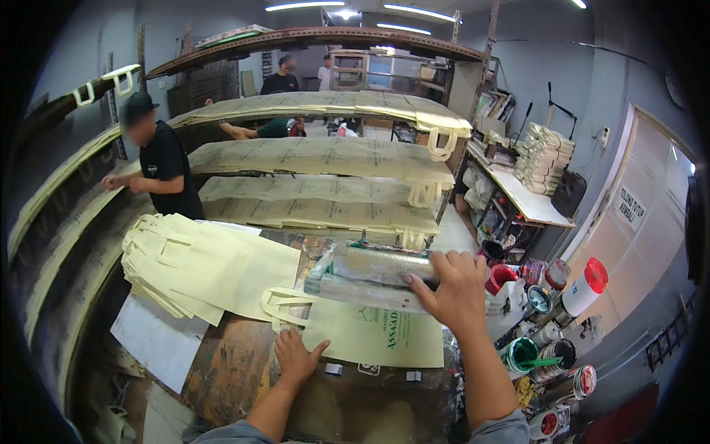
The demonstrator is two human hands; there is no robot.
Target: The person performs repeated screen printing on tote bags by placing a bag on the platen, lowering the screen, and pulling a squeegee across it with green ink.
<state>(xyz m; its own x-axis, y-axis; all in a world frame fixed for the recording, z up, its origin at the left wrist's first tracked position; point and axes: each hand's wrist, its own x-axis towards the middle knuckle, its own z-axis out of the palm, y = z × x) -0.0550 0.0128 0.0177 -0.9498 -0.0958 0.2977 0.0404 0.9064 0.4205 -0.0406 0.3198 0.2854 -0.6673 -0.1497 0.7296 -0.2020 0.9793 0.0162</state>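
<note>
A pale yellow tote bag [370, 337] with dark green print lies flat on the worktable, its handles [285, 307] pointing left. My left hand [297, 357] rests at the bag's near left corner, thumb spread from the fingers, holding nothing. Above the far part of the bag, my right hand [458, 285] grips a screen printing frame [370, 274] by its right end. The frame is tilted, with tape and green ink smears along its edges. It hides the bag's far edge. To the left lies a fanned pile of similar plain yellow bags [200, 259].
Ink tubs and cans [525, 355] crowd the table's right side. Racks [318, 159] hold rows of printed bags ahead, and more shelves curve along the left. A person in black [166, 163] stands at the left racks; others are farther back. A white sheet [159, 340] lies at left.
</note>
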